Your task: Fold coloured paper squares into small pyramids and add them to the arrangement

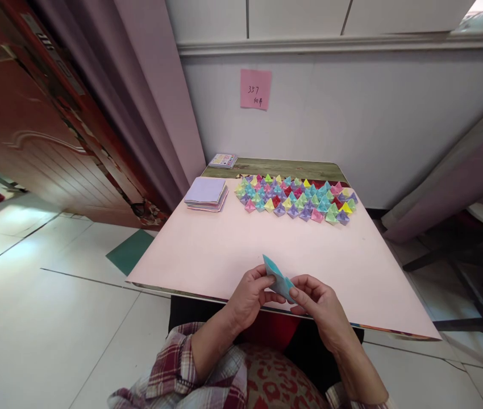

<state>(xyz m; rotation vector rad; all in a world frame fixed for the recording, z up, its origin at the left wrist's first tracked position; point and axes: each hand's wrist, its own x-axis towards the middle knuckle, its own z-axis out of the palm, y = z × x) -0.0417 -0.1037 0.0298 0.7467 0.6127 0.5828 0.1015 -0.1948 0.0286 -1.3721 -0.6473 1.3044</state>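
A partly folded piece of light-blue origami paper (279, 279) is held between both hands just above the table's front edge. My left hand (250, 295) pinches its left side, thumb on the near face. On the lower right side, my right hand (316, 301) grips it with thumb and fingers. Farther back on the table lie several rows of small folded paper pieces (296, 199) in many colours. To their left is a stack of square paper sheets (205, 193) with a lilac sheet on top.
Pale pink paper covers the table (199, 244). At the back left corner lies a small printed pack (223, 161). A pink note (255, 90) with handwriting is stuck to the wall behind. A green sheet (130, 251) lies on the floor to the left.
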